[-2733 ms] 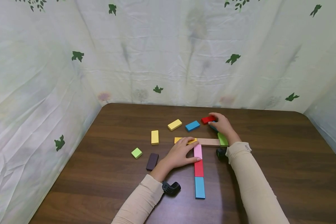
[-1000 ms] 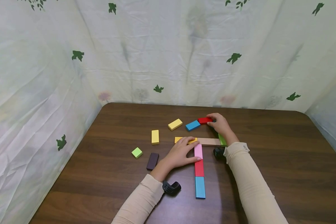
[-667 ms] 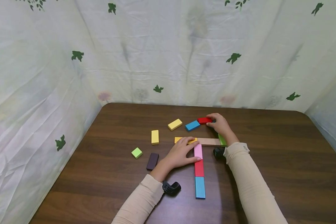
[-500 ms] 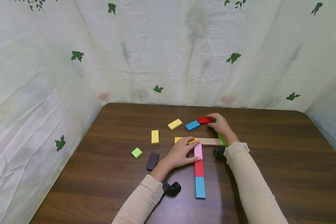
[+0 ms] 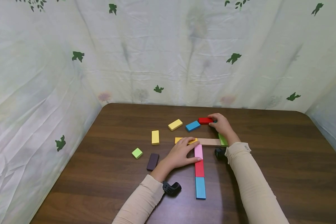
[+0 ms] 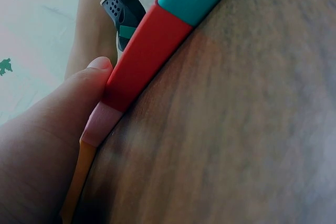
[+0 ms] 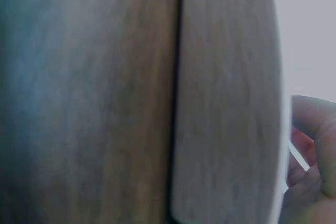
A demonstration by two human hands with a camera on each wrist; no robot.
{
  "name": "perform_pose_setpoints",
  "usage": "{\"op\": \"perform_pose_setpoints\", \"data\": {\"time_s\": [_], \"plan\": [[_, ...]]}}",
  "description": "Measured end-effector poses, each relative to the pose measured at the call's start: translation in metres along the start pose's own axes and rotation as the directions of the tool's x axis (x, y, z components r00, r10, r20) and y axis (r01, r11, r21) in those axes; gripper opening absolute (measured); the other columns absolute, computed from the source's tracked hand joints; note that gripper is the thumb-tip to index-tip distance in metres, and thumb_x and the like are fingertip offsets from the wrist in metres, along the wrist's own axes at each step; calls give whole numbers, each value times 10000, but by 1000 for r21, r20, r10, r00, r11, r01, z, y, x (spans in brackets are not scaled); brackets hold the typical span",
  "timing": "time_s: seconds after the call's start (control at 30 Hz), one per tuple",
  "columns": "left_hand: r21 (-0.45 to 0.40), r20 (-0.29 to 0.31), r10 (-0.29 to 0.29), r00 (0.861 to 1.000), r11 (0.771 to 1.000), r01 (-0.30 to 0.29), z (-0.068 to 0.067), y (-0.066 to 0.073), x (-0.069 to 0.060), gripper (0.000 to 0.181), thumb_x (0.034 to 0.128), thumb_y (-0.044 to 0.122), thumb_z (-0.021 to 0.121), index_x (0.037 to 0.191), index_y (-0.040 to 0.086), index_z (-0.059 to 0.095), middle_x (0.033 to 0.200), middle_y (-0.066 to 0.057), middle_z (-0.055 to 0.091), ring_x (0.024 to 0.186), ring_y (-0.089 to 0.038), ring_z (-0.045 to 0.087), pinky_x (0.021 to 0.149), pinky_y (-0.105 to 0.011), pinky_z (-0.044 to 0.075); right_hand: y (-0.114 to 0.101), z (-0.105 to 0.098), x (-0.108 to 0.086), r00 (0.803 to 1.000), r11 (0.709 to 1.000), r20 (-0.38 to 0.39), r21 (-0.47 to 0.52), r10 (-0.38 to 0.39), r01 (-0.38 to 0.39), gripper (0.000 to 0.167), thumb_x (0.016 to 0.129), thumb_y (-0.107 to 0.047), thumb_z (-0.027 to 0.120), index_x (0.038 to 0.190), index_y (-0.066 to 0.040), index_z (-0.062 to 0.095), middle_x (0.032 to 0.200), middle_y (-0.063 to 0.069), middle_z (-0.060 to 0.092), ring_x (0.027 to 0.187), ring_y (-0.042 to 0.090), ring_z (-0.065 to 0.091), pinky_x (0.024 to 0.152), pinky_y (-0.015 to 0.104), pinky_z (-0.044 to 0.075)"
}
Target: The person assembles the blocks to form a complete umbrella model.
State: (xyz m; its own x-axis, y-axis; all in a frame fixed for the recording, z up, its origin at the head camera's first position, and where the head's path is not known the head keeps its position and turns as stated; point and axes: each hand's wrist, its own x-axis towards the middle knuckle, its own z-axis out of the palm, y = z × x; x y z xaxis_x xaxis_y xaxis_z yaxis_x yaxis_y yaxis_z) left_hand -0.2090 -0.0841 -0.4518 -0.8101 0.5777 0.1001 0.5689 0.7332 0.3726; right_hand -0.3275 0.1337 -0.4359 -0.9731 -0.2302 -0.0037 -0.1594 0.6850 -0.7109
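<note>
In the head view my right hand (image 5: 223, 126) pinches the right end of a red block (image 5: 205, 120) at the back, its left end meeting a blue block (image 5: 192, 126). Part of another blue piece shows beneath that hand. My left hand (image 5: 180, 154) rests with spread fingers over a yellow block (image 5: 178, 140), its thumb at the seam between a pink block (image 5: 198, 151) and a lower red block (image 5: 199, 168). A blue block (image 5: 200, 188) ends that column. A plain wooden block (image 5: 209, 142) and a green block (image 5: 222, 140) continue the row; the wooden block (image 7: 226, 103) fills the right wrist view.
Left of the row lie two yellow blocks, one upright-lying (image 5: 155, 137) and one slanted (image 5: 175, 124), plus a small green block (image 5: 137, 153) and a dark purple block (image 5: 152, 161). A patterned cloth (image 5: 168, 56) hangs behind the brown table (image 5: 282, 155).
Since the oldest frame, my right hand has slid the back red block left and straightened it, so it meets the blue block. My left hand has stayed in place.
</note>
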Motion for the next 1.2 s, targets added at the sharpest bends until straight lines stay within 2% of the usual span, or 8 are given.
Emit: {"op": "perform_pose_setpoints", "data": {"time_s": [0.43, 0.63, 0.83, 1.07, 1.2], "plan": [[1, -6, 4, 1000, 1000, -4, 0, 0, 1, 682, 806, 595, 509, 1368, 226, 396, 1373, -21, 334, 1264, -200, 256, 1018, -387, 240, 0, -2, 0, 1000, 1000, -4, -18, 22, -22, 359, 866, -38, 578, 1220, -9, 531, 1268, 192, 426, 1126, 343, 410, 940, 468, 335], [3, -4, 6, 1000, 1000, -6, 0, 1, 2, 680, 808, 587, 515, 1369, 221, 396, 1370, -25, 337, 1265, -199, 255, 1025, -381, 226, 1, -3, -1, 999, 999, -10, -3, 32, -32, 363, 866, -57, 586, 1221, -10, 530, 1269, 193, 425, 1124, 343, 409, 939, 466, 337], [-4, 2, 3, 1000, 1000, -3, 1, 0, 2, 683, 808, 590, 512, 1371, 223, 392, 1373, -26, 333, 1266, -202, 253, 1023, -389, 229, 2, -4, -2, 999, 998, -20, 42, 44, -43, 400, 874, -141, 594, 1245, -24, 501, 1269, 181, 437, 1130, 338, 409, 934, 473, 339], [-1, -7, 5, 1000, 1000, -5, 2, -1, 2, 687, 802, 596, 515, 1363, 216, 406, 1363, -33, 341, 1257, -209, 262, 1007, -398, 255, 3, -8, -8, 999, 993, -32, 117, 13, -9, 521, 870, -206, 604, 1311, -6, 410, 1315, 176, 417, 1187, 338, 384, 954, 472, 322], [-8, 11, -12, 1000, 1000, 12, 1, -1, 2, 689, 804, 599, 509, 1373, 230, 390, 1375, -27, 329, 1265, -205, 252, 1011, -401, 253, 2, -11, -14, 999, 992, -37, 128, -15, 20, 567, 865, -217, 612, 1332, 2, 376, 1339, 180, 391, 1210, 340, 362, 968, 475, 301]]}}
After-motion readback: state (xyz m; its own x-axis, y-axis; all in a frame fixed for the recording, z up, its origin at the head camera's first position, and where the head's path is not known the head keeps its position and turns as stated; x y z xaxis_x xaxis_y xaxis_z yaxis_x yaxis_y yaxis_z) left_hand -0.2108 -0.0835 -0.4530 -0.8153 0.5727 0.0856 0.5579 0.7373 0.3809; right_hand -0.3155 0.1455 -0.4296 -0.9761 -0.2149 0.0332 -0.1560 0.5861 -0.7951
